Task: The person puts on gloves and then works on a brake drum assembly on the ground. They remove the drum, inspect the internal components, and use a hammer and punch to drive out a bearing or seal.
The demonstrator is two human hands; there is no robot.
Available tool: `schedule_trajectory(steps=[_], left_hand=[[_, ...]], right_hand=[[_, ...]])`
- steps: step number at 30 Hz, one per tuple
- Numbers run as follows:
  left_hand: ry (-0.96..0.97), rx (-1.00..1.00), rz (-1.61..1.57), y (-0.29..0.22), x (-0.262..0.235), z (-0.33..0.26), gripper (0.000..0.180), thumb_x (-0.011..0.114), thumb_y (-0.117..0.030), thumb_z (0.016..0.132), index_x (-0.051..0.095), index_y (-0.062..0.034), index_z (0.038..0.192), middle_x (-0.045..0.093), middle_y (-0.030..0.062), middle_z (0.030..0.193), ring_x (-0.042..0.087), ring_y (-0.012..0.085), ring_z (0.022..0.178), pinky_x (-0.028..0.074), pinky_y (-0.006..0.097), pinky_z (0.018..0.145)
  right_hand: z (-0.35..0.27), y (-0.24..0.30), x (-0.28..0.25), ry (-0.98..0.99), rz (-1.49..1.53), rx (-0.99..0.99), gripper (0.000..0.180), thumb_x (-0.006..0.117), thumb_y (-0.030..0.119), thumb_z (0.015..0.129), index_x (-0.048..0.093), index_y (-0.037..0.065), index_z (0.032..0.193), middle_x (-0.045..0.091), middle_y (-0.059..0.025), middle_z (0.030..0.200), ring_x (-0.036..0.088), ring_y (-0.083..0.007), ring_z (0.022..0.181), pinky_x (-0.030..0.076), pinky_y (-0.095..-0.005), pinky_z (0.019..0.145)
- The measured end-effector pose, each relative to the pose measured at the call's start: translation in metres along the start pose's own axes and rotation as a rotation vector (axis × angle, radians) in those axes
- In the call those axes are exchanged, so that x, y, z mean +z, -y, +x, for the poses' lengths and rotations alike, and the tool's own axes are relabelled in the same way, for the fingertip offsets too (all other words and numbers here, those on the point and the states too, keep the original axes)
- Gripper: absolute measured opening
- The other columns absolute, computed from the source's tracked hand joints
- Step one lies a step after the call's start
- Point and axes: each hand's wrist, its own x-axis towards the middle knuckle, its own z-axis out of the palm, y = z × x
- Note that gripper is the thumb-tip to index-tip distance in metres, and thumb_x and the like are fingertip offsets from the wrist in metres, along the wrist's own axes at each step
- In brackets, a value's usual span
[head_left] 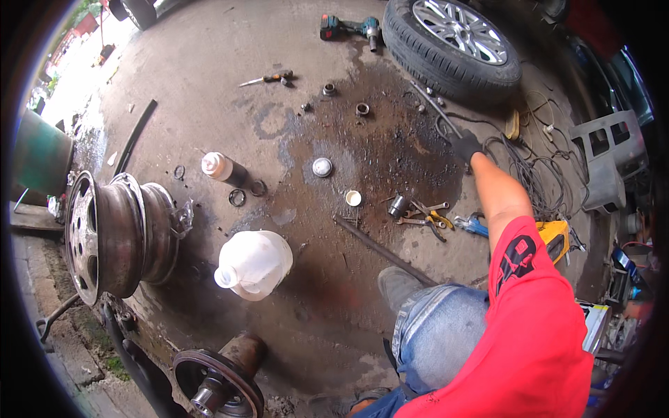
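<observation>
My right hand [465, 146], in a dark glove, reaches far out to the right and is closed round the near end of a long thin metal bar [437, 109]. The bar's far end lies beside the tyre of an alloy wheel [453, 49]. At the lower left, my left hand [150, 373] is also dark-gloved, its fingers stretched and apart with nothing seen in them. Close to it are a wheel hub [216, 386] with a round flange and a rusty steel rim [104, 237]. Part of this hand is lost in shadow at the picture's edge.
A white plastic jug [254, 265], a capped bottle [223, 168] and a round metal cap [322, 167] stand on the oily floor. Wrenches and pliers [428, 214] lie near my foot beside a long pipe [383, 251]. A cordless impact wrench [352, 29] and coiled cable [523, 164] lie farther off.
</observation>
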Motion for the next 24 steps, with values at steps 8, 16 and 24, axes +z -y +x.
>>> schedule_trajectory(steps=[8,16,24], left_hand=[[0.048,-0.024,0.197,-0.007,0.011,0.009,0.076,0.025,-0.059,0.105,0.033,-0.0030,0.155,0.033,0.0170,0.160,0.027,0.0328,0.150,0.020,0.047,0.121],[0.010,0.099,0.027,-0.026,0.027,0.032,0.075,0.031,-0.060,0.104,0.041,-0.0020,0.151,0.041,0.0174,0.156,0.036,0.0310,0.145,0.027,0.045,0.118],[0.154,-0.024,-0.690,-0.059,0.017,-0.003,0.052,0.036,-0.038,0.107,0.062,0.0062,0.112,0.066,0.0212,0.117,0.068,0.0275,0.101,0.051,0.039,0.094]], right_hand=[[-0.022,0.004,0.010,0.055,-0.405,0.134,0.056,0.062,0.042,0.087,0.059,0.011,0.134,0.062,-0.0264,0.130,0.061,-0.0386,0.121,0.049,-0.0446,0.100],[0.013,-0.026,0.027,0.169,0.093,0.096,0.026,0.064,0.032,0.087,0.071,0.009,0.097,0.067,-0.0094,0.071,0.066,-0.0219,0.058,0.054,-0.0383,0.060],[-0.233,0.231,-0.002,0.987,1.464,-0.068,0.029,0.062,0.029,0.100,0.053,0.016,0.075,0.045,0.0080,0.057,0.050,-0.0082,0.050,0.050,-0.0255,0.049]])
